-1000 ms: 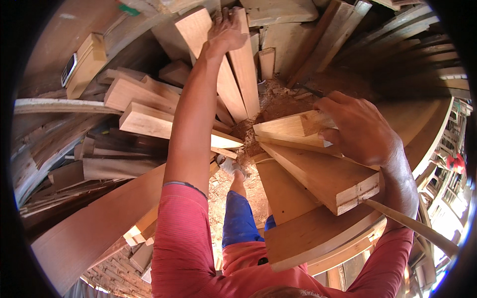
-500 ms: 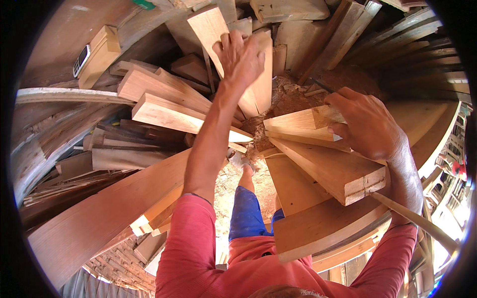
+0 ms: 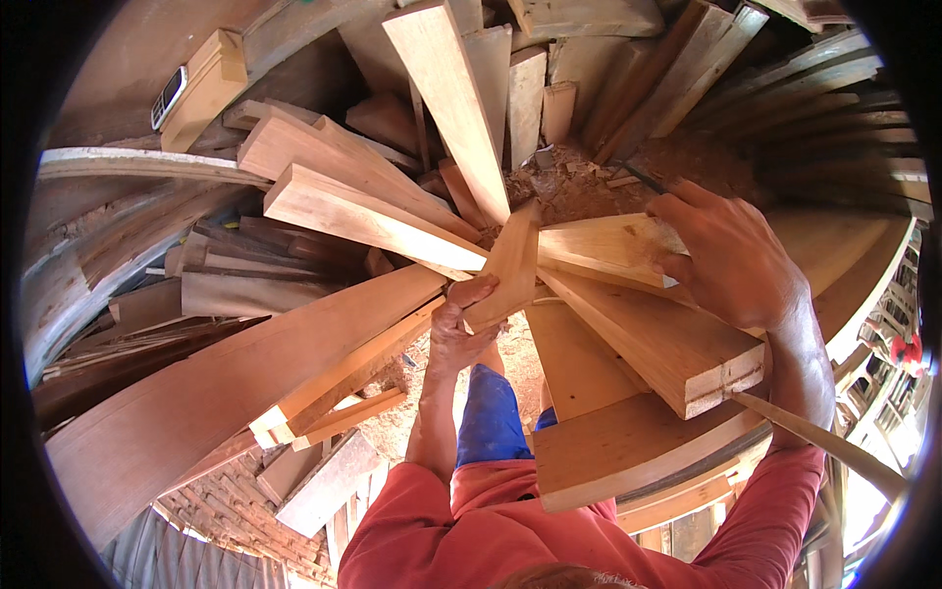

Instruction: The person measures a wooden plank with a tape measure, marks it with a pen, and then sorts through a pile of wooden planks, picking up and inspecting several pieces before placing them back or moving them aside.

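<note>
A short, flat wooden board (image 3: 506,267) stands tilted in my left hand (image 3: 459,332), fingers and thumb closed round its near end. Its top end is close to where several long boards come together. My right hand (image 3: 734,253) is at the right with curled fingers, over the outer end of a pale wooden block (image 3: 603,243). Past its index finger a thin dark rod (image 3: 643,177) sticks out; whether the hand grips the rod or the block is hidden. A thick beam (image 3: 667,339) lies just below that block.
Long boards (image 3: 373,221) and a wide plank (image 3: 235,378) fan out at the left. One pale board (image 3: 453,108) leans at the far side. More timber (image 3: 628,447) lies at the near right, with a wooden stick (image 3: 829,447) beside it. A phone (image 3: 169,98) rests against a block at the upper left.
My left hand has come down and toward me from the far boards and now has a short board in it. My right hand stays almost where it was.
</note>
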Action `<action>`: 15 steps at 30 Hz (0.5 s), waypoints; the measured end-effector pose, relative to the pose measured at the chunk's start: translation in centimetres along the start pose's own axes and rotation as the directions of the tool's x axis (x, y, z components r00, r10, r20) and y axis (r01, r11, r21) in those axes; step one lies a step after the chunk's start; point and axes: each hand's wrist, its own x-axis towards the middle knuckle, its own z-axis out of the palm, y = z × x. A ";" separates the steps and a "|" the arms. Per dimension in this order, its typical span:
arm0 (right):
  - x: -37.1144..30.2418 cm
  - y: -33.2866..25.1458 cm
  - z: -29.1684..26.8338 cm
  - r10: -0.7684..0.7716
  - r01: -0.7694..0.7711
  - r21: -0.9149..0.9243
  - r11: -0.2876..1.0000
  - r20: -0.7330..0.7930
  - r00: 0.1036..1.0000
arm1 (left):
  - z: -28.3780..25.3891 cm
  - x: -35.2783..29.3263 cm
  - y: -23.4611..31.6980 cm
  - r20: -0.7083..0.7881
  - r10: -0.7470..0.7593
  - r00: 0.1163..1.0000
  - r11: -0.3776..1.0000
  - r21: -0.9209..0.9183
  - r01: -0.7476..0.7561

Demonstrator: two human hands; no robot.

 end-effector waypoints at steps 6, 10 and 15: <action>0.0 -0.6 -0.3 0.006 -0.006 -0.005 1.000 0.019 1.000 | 0.0 -2.2 -1.4 -0.066 -0.069 0.995 0.996 0.043 0.072; 0.0 -0.5 -0.4 0.031 -0.031 -0.023 0.999 0.019 0.999 | 1.3 -0.1 -2.8 -0.098 -0.024 0.995 0.989 0.143 0.038; 0.2 -0.2 0.0 -0.020 0.013 -0.078 0.997 -0.079 0.997 | 0.5 2.2 -1.2 -0.274 -0.300 0.914 0.931 -0.293 0.217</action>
